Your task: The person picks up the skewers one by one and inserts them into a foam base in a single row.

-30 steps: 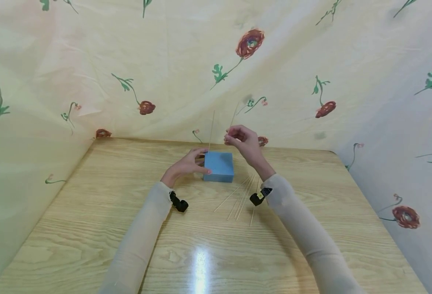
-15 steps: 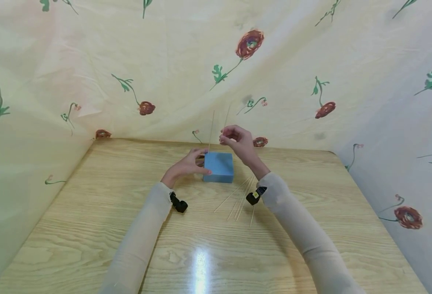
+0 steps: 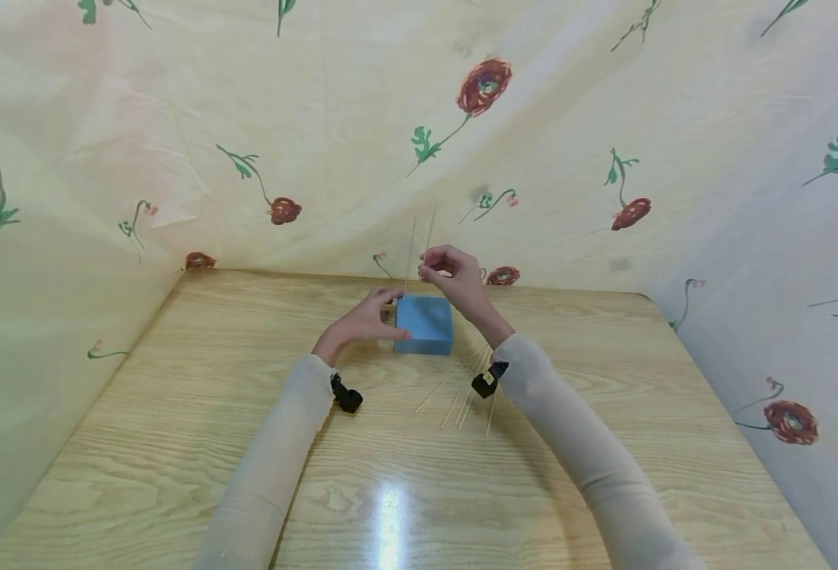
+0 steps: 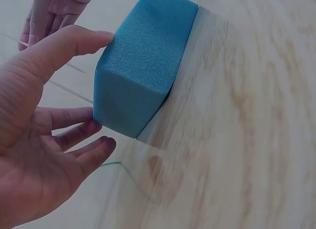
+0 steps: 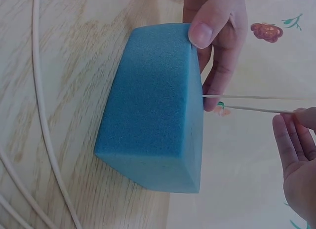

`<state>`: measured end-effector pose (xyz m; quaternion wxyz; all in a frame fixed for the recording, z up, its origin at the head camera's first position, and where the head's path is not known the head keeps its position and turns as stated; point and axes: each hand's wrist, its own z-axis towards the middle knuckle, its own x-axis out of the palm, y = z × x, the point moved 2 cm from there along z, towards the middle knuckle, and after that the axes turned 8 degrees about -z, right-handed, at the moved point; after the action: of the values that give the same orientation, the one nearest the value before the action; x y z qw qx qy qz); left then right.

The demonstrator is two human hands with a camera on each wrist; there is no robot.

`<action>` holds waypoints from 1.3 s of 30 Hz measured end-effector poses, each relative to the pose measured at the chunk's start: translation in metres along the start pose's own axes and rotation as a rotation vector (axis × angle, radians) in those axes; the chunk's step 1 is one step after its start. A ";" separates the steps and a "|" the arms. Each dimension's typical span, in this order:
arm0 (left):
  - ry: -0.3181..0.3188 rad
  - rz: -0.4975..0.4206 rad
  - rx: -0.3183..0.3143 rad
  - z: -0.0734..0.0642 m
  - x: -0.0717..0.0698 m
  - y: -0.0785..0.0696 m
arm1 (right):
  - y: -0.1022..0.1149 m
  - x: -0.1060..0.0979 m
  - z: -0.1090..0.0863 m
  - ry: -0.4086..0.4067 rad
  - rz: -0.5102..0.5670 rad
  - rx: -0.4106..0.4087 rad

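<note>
A blue foam block (image 3: pixel 426 318) lies on the table, with one thin wooden stick (image 3: pixel 409 255) standing upright at its back left corner. My left hand (image 3: pixel 362 319) grips the block from the left; in the left wrist view the thumb (image 4: pixel 101 37) is on one edge and fingertips (image 4: pixel 86 114) are at another. Above the block, my right hand (image 3: pixel 455 279) pinches a second stick (image 3: pixel 430 226) between thumb and fingers. In the right wrist view the held stick (image 5: pixel 256 109) points toward the block's top face, beside the standing stick (image 5: pixel 266 97).
Several loose sticks (image 3: pixel 439 388) lie fanned out on the wooden table (image 3: pixel 362 491), in front of the block and partly beneath the right wrist's black camera (image 3: pixel 485 383). A flowered cloth (image 3: pixel 348 142) hangs behind the table and along both sides.
My right hand has moved left with its stick, from beyond the block's right edge to over the block, close to the standing stick. The left hand and block have stayed put.
</note>
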<state>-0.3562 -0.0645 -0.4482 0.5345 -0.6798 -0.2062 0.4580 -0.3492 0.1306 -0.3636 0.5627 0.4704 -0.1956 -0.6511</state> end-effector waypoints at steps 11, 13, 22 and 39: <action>0.005 0.017 0.032 -0.001 -0.001 -0.001 | -0.032 0.009 0.010 -0.019 -0.011 0.009; 0.010 0.010 0.033 -0.001 -0.001 -0.001 | -0.035 0.009 0.011 -0.018 -0.005 0.010; 0.016 0.013 0.033 0.000 -0.001 0.000 | -0.038 0.012 0.012 -0.007 0.005 0.040; 0.013 0.017 0.039 0.001 -0.002 0.001 | -0.012 0.010 0.005 0.027 0.015 0.061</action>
<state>-0.3581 -0.0657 -0.4484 0.5452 -0.6739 -0.1880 0.4619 -0.3588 0.1239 -0.3742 0.5555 0.4945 -0.2114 -0.6342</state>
